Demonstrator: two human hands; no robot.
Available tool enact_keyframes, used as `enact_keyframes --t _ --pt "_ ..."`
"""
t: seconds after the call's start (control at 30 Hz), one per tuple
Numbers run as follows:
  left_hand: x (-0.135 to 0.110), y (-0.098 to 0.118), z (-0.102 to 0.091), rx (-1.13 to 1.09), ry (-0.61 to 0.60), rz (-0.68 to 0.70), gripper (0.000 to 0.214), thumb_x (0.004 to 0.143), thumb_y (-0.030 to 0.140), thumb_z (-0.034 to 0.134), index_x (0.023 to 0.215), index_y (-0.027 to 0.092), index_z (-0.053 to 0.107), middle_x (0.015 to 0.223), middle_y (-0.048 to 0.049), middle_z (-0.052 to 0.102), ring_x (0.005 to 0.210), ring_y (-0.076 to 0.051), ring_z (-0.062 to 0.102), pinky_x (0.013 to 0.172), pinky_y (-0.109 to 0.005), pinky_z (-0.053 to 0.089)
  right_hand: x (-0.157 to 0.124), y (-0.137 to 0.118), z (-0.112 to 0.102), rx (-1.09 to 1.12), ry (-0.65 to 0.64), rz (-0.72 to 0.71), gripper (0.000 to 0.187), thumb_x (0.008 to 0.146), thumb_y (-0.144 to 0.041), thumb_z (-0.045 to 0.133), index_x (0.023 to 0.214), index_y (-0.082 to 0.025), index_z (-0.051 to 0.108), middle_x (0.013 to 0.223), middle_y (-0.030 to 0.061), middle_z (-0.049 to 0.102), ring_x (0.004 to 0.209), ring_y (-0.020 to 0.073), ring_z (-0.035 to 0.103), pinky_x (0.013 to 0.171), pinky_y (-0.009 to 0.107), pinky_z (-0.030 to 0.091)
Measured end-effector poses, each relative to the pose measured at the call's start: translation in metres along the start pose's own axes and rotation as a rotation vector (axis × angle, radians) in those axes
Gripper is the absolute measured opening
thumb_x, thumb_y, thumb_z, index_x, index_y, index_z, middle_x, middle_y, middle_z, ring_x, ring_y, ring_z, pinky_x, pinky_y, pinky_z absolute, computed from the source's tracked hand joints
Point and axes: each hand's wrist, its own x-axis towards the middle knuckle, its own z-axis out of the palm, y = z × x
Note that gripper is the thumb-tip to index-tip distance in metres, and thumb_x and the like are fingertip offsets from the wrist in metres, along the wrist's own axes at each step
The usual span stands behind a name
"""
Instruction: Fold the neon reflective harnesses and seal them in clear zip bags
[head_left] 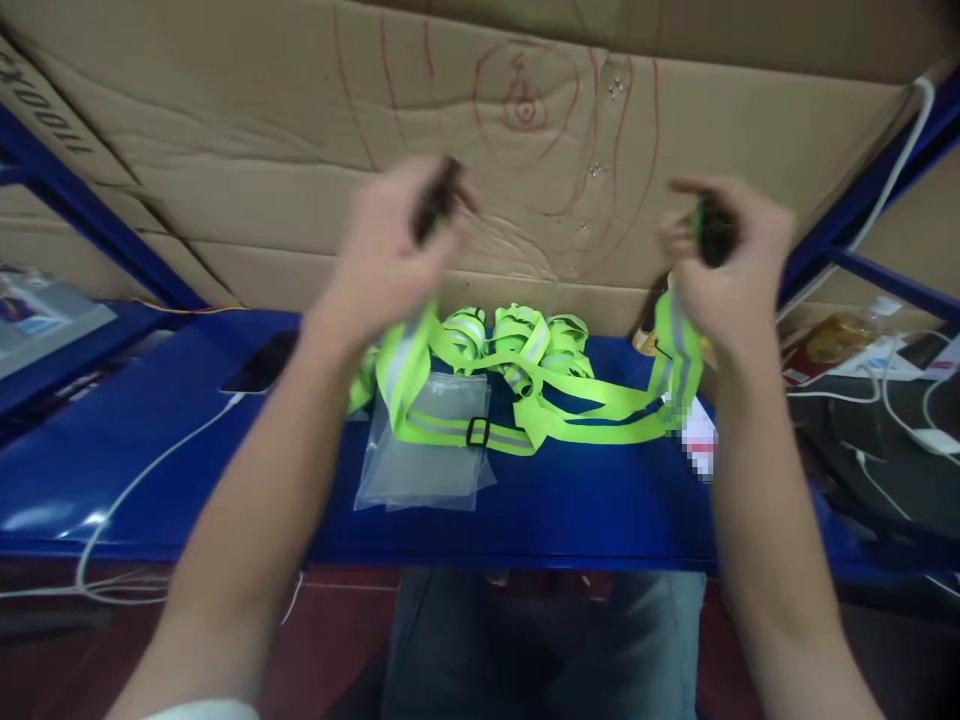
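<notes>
A neon yellow-green reflective strap point(600, 432) with a grey stripe hangs in loops between my raised hands. My left hand point(394, 255), blurred, is closed around a dark clip-like piece point(437, 200), with strap hanging just below it. Higher at the right, my right hand point(739, 275) grips another dark piece point(716, 228), the strap dropping from under the palm. Blur hides the exact shape of both pieces. A black slider buckle point(477, 432) sits on the strap's lower run. Behind it, several rolled neon straps point(517, 330) rest on the blue shelf point(585, 510).
Clear plastic bags point(424, 480) lie under the strap. A dark phone point(262, 365) with a white cable is at left; a white label point(697, 440) lies near my right forearm. Cardboard point(285, 130) forms the back wall, between blue metal posts. Cables and small items clutter the right side.
</notes>
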Motion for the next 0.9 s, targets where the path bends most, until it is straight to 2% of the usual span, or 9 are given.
enact_keyframes --t 0.03,0.07,0.13,0.23,0.37,0.5,0.63,0.8,0.9 --pt "0.002 0.011 0.020 0.131 -0.078 0.076 0.015 0.104 0.032 0.060 0.113 0.021 0.066 0.110 -0.0078 0.067 0.100 -0.026 0.063 0.089 -0.048 0.054 -0.003 -0.015 0.007 -0.030 -0.056 -0.094 0.040 0.087 -0.026 0.066 0.125 -0.026 0.077 0.112 0.0100 0.081 0.107 0.0317 0.078 0.100 0.052 0.060" --pt "0.002 0.019 0.038 0.186 -0.155 0.132 0.016 0.102 0.031 0.060 0.113 0.020 0.066 0.114 -0.0123 0.066 0.105 -0.032 0.065 0.090 -0.050 0.054 -0.005 -0.027 0.014 -0.079 -0.156 -0.131 0.045 0.084 -0.027 0.071 0.128 -0.026 0.076 0.125 0.0114 0.081 0.117 0.0358 0.077 0.105 0.056 0.059" --pt "0.000 0.025 0.064 0.197 -0.221 0.145 0.019 0.100 0.025 0.059 0.118 0.022 0.065 0.121 -0.0146 0.065 0.118 -0.037 0.065 0.098 -0.053 0.055 -0.008 -0.041 0.024 -0.162 -0.270 -0.101 0.055 0.082 -0.025 0.075 0.137 -0.026 0.071 0.127 0.0126 0.078 0.121 0.0385 0.074 0.108 0.058 0.058" --pt "-0.005 0.018 0.082 0.207 -0.211 0.107 0.029 0.097 0.018 0.061 0.125 0.024 0.062 0.126 -0.0142 0.064 0.127 -0.040 0.063 0.106 -0.056 0.054 -0.010 -0.043 0.035 -0.253 -0.382 -0.055 0.061 0.086 -0.026 0.073 0.146 -0.028 0.065 0.132 0.0115 0.076 0.125 0.0368 0.071 0.110 0.055 0.058" --pt "-0.008 0.013 0.079 0.299 -0.164 0.046 0.036 0.094 0.015 0.063 0.127 0.028 0.060 0.126 -0.0131 0.065 0.126 -0.040 0.062 0.105 -0.058 0.056 -0.014 -0.035 0.047 -0.297 -0.427 -0.077 0.067 0.083 -0.025 0.070 0.149 -0.020 0.064 0.134 0.0149 0.074 0.125 0.0393 0.070 0.107 0.055 0.059" --pt "-0.008 0.020 0.071 0.316 -0.190 0.011 0.038 0.096 0.019 0.063 0.132 0.031 0.062 0.128 -0.0139 0.065 0.129 -0.042 0.061 0.105 -0.059 0.055 -0.014 -0.034 0.055 -0.253 -0.363 -0.021 0.058 0.087 -0.029 0.071 0.145 -0.026 0.066 0.128 0.0140 0.075 0.123 0.0401 0.070 0.106 0.056 0.059" --pt "-0.008 0.024 0.070 0.285 -0.233 -0.035 0.037 0.097 0.022 0.065 0.134 0.027 0.063 0.132 -0.0166 0.064 0.134 -0.046 0.059 0.110 -0.061 0.051 -0.012 -0.038 0.054 -0.242 -0.316 0.013 0.056 0.093 -0.036 0.071 0.148 -0.026 0.068 0.126 0.0171 0.075 0.119 0.0431 0.072 0.103 0.059 0.059" --pt "-0.009 0.025 0.078 0.326 -0.216 0.010 0.032 0.096 0.021 0.063 0.127 0.024 0.063 0.127 -0.0170 0.064 0.127 -0.045 0.062 0.103 -0.058 0.055 -0.014 -0.045 0.057 -0.160 -0.352 0.023 0.053 0.093 -0.039 0.073 0.145 -0.031 0.066 0.132 0.0151 0.075 0.128 0.0454 0.068 0.109 0.062 0.057" --pt "-0.009 0.025 0.079 0.333 -0.194 0.009 0.029 0.096 0.023 0.064 0.125 0.026 0.063 0.126 -0.0159 0.064 0.125 -0.044 0.063 0.101 -0.056 0.055 -0.013 -0.048 0.056 -0.172 -0.366 0.030 0.049 0.093 -0.036 0.070 0.142 -0.028 0.068 0.129 0.0169 0.075 0.126 0.0463 0.069 0.108 0.063 0.057"
